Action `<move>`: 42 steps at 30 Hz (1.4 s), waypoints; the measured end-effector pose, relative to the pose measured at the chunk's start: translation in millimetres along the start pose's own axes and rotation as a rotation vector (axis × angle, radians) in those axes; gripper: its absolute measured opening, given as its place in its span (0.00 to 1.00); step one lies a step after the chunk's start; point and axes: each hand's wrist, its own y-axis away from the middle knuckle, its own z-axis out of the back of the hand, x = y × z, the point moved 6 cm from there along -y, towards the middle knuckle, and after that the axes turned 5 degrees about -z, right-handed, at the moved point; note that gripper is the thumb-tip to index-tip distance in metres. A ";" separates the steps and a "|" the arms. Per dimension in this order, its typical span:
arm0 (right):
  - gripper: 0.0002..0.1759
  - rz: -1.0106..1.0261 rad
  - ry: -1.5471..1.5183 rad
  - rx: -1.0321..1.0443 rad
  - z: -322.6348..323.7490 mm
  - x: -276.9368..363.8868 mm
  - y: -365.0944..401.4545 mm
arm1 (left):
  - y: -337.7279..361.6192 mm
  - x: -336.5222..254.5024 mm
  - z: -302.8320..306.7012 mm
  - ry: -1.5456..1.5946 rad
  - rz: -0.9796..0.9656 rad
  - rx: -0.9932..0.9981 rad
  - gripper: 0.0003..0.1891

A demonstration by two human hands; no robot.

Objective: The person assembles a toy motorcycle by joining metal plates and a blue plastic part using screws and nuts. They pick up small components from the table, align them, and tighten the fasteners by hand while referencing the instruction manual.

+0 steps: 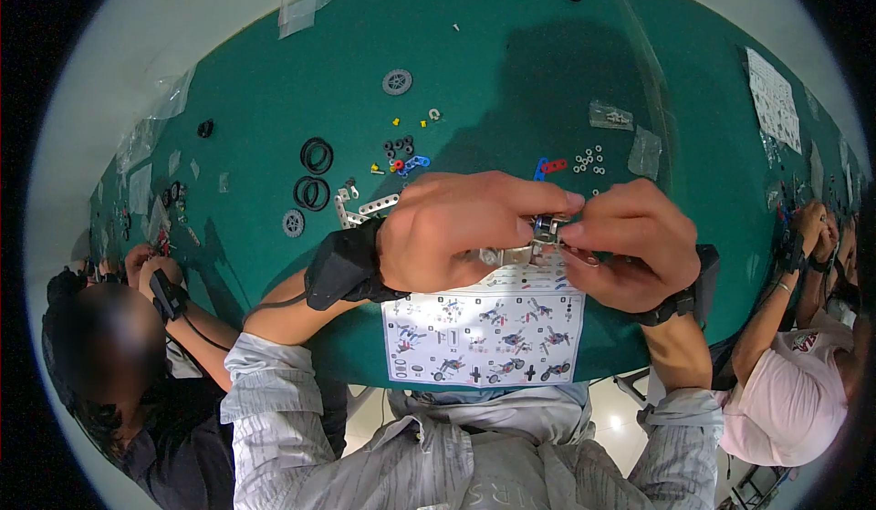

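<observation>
Both hands meet above the instruction sheet [484, 338], around a small metal model part [547, 228] with a dark blue bit in it. My left hand [461, 227] pinches it from the left between thumb and fingers, and a silvery plate shows below those fingers. From the right, my right hand [639, 241] pinches the same part with thumb and forefinger closed. The fingers hide much of its shape. Just beyond my left hand are perforated metal strips [378, 205] and a blue link piece [417, 161]. Red and blue link pieces [553, 165] lie beyond my right hand.
Black tyres [317, 156] and grey wheels [397, 82] lie on the green table [474, 81] to the left. Several small pale nuts [589, 159] and plastic bags [645, 151] are at right. Co-workers sit on both sides, their hands [812, 227] over the table.
</observation>
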 end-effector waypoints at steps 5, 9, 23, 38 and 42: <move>0.17 0.006 0.004 -0.020 2.4 -0.1 0.0 | -1.1 1.8 2.9 -0.057 -0.021 0.022 0.21; 0.17 0.010 0.001 -0.017 2.5 -0.8 -1.6 | -5.5 -2.9 3.6 -0.211 -0.020 -0.040 0.15; 0.15 0.048 0.201 0.054 2.7 3.3 -5.7 | -12.6 -10.3 1.4 -0.413 0.117 -0.074 0.19; 0.18 0.052 0.178 0.009 2.5 2.3 -4.8 | -12.9 -15.9 0.8 -0.503 -0.106 -0.063 0.11; 0.18 0.048 0.194 -0.009 4.4 2.4 -5.6 | -12.1 -13.7 1.0 -0.457 -0.121 -0.082 0.11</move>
